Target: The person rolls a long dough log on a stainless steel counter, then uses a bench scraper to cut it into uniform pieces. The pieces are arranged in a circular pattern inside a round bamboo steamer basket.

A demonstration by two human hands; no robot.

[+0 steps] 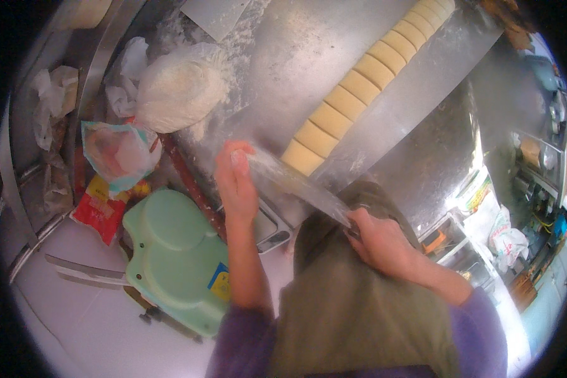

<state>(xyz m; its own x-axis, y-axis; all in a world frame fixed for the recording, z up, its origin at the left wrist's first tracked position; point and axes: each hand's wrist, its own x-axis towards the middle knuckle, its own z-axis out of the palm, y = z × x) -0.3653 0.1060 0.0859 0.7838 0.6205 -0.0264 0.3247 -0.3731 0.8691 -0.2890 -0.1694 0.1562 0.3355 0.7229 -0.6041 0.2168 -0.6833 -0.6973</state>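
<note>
In my right hand (382, 241) is the handle of a broad-bladed knife (307, 189), its blade whitish with flour and slightly blurred. My left hand (238, 177) is at the far end of the blade, fingers curled and thumb upright; whether it pinches the metal is unclear. Just beyond the blade begins a long yellowish dough log (340, 109), cut crosswise into several pieces that still lie in line. It runs up and to the right across a metal worktop (293, 61) dusted with flour.
A floury mound under plastic (182, 90) sits at upper left, near an open plastic bag (120, 153) and a red-yellow packet (101, 205). Below is a green plastic machine housing (175, 250). A scale (271, 229) is partly behind my left arm. A metal rack (458, 241) stands right.
</note>
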